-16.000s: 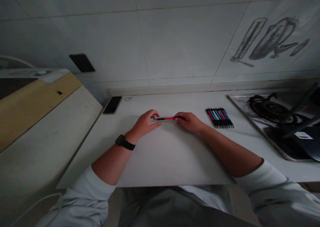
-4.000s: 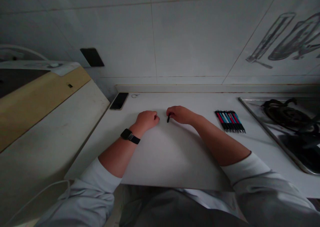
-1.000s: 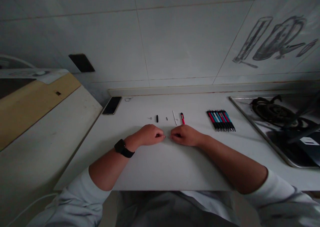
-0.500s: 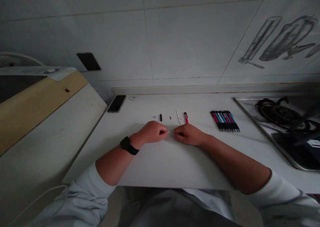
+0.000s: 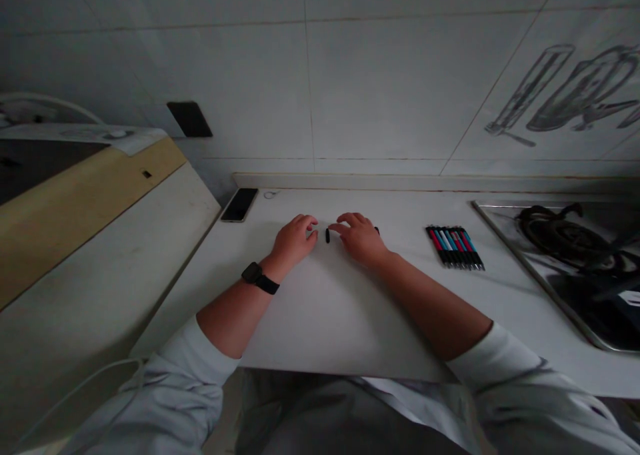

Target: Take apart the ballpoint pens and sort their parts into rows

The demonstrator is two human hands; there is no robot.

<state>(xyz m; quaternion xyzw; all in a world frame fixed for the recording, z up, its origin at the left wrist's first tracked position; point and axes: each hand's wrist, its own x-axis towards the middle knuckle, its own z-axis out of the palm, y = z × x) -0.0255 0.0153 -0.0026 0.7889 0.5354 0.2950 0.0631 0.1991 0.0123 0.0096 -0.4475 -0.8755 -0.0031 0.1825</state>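
A short black pen part [image 5: 327, 235] lies on the white counter between my two hands. My left hand [image 5: 294, 239] is just left of it, fingers curved, with a gap between thumb and fingertips and nothing visible in them. From the other side my right hand [image 5: 362, 239] reaches over the counter, thumb and fingers apart, its thumb tip close to the black part; I cannot tell if they touch. The dark end of the red pen piece [image 5: 377, 230] peeks out behind my right hand. The other small pen parts are hidden by my hands.
A row of several pens [image 5: 455, 247] in red, blue, white and black lies to the right. Beyond it stands a gas stove [image 5: 565, 241]. A phone [image 5: 240, 205] and a small ring [image 5: 271, 194] lie at the back left, beside a box-like cabinet [image 5: 150, 228].
Both hands have moved forward from the near side of the parts row to around the black part. Their closed fingers have opened. The view has shifted slightly.
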